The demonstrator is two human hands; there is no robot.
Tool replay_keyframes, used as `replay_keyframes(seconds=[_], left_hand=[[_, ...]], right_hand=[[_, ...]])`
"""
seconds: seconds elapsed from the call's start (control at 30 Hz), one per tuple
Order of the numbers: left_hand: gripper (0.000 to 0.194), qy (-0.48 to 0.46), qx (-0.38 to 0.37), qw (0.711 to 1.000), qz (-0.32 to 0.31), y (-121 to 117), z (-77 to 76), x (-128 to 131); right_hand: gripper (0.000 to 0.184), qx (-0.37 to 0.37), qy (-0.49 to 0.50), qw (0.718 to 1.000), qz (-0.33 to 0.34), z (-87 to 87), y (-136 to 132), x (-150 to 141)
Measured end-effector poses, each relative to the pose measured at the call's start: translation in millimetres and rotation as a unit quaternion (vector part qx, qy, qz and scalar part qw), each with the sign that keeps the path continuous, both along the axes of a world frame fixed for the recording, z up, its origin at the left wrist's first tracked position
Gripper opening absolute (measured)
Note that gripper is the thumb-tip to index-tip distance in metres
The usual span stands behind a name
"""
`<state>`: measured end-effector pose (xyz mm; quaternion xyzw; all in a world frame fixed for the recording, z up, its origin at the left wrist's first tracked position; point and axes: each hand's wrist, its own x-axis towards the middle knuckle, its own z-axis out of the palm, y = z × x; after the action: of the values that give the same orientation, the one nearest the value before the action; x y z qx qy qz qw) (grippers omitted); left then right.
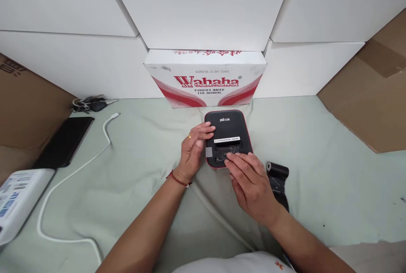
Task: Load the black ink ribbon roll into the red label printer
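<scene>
The pale green cloth (pixel 317 188) beneath your work is wrinkled and looks soft, so it may give if you press hard. Just beyond the red-rimmed black device (pixel 223 129) stands the Wahaha carton (pixel 203 89), near enough to limit your reach over its far edge. The device itself lies flat on the cloth, directly in front of you; its shell looks rigid and smooth, probably fairly light and a little slippery, so take it by the two long red-edged sides.

Your left hand (pixel 193 150) is loosely curved, its fingers on the device's left edge, the thumb free. Your right hand (pixel 250 176) is half-curled, fingertips over the opening (pixel 218 148); you cannot tell here whether they pinch anything. Keep pressure light there, as the edges and the shiny clear piece (pixel 234 149) look easier to mark than the shell.

Right of the device, the black roll (pixel 278 170) seems light and its trailing sheet easily creased; hold it by its ends. The white label strip (pixel 226 140) above the opening looks thin; avoid rubbing it.
</scene>
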<state>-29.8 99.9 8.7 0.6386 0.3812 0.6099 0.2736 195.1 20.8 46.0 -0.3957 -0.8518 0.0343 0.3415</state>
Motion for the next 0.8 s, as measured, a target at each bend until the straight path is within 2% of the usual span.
replay_keyframes(seconds=[0.13, 0.23, 0.3, 0.4, 0.47, 0.6, 0.8], left_hand=[[0.024, 0.026, -0.017, 0.997, -0.07, -1.2, 5.1, -8.9], [0.026, 0.005, -0.051, 0.991, -0.12, 0.8, 0.6, -11.9], [0.042, -0.042, -0.083, 0.987, -0.132, 3.5, -6.7, -9.5], [0.094, -0.098, -0.149, 0.976, -0.126, 7.8, -18.2, -4.1], [0.117, -0.097, -0.176, 0.971, -0.132, 9.7, -23.3, -2.4], [0.121, -0.088, -0.174, 0.968, -0.158, 9.5, -26.5, -1.9], [0.114, -0.105, -0.181, 0.963, -0.169, 5.6, -22.9, 1.7]], right_hand=[[0.059, 0.009, -0.002, 1.0, -0.005, -0.4, 1.6, 0.4], [0.063, 0.007, -0.009, 1.0, -0.001, 1.5, 2.0, 2.0], [0.064, 0.002, -0.018, 1.0, 0.005, 3.3, 1.4, 3.5], [0.063, -0.01, -0.03, 0.999, 0.005, 6.2, 0.0, 5.5], [0.061, -0.017, -0.034, 0.999, 0.003, 8.7, -0.5, 6.7], [0.054, -0.029, -0.036, 0.999, 0.021, 18.8, 4.2, 9.5], [0.021, -0.064, -0.019, 0.997, 0.048, 48.8, 24.2, 5.4]])
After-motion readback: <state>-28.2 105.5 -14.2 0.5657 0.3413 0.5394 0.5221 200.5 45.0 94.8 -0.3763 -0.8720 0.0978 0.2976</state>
